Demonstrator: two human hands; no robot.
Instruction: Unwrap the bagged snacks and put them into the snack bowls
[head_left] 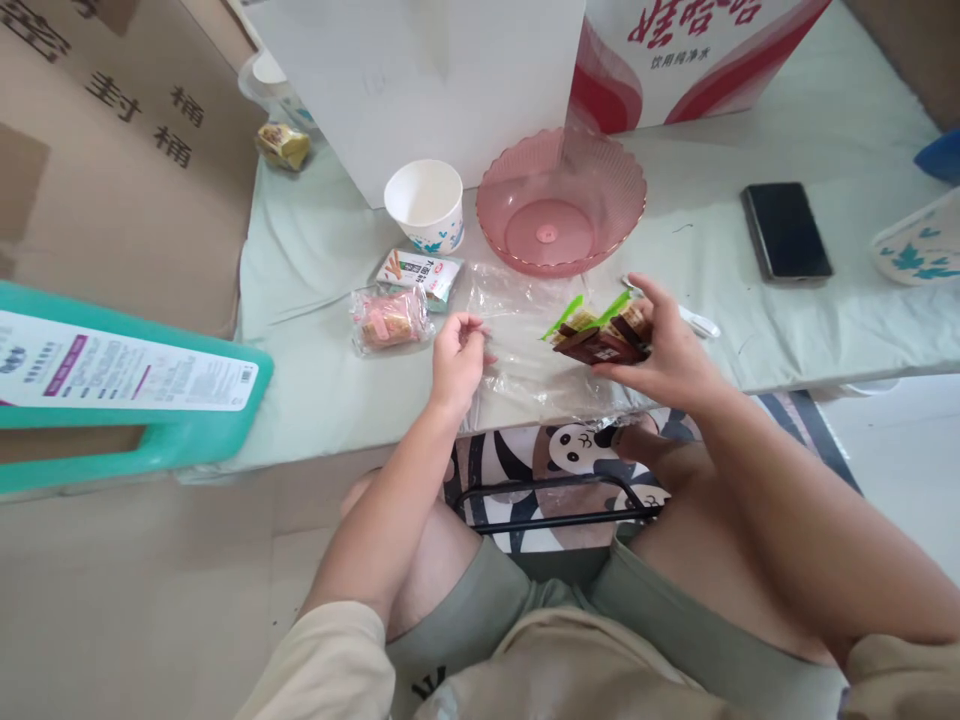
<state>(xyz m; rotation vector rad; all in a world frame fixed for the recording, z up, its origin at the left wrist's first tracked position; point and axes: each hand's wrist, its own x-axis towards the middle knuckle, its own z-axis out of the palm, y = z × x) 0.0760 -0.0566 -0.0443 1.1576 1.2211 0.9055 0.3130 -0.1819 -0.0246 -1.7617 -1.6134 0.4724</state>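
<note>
Cardboard box (127, 180), printed with dark characters: far beyond the left hand, to its left.
Teal plastic object (259, 385) with white label: well left of the left hand.
Gold-wrapped packet (283, 147): farther off than the left hand, to its left, on the cloth-covered tabletop (315, 400).
Pink snack (390, 318) in clear wrapper: just left of the left hand.
White-and-green packet (420, 275): just beyond the left hand, beside the pink snack.
Paper cup (425, 205), white with blue motif, upright: farther beyond the left hand.
Left hand (459, 365): fingers curled at the clear plastic's near-left part; whether they pinch it cannot be told.
Clear plastic (517, 335), crumpled: between the hands.
Pink bowl (559, 205), scalloped rim: beyond and between the hands.
Brown packets (600, 340), edged bright green: grasped in the right hand (667, 350), over the clear plastic, between thumb and fingers.
Red-and-white carton (697, 60): far beyond the right hand.
Phone (787, 232), dark screen: right of the right hand, farther off.
Second paper cup (922, 240): well right of the right hand.
</note>
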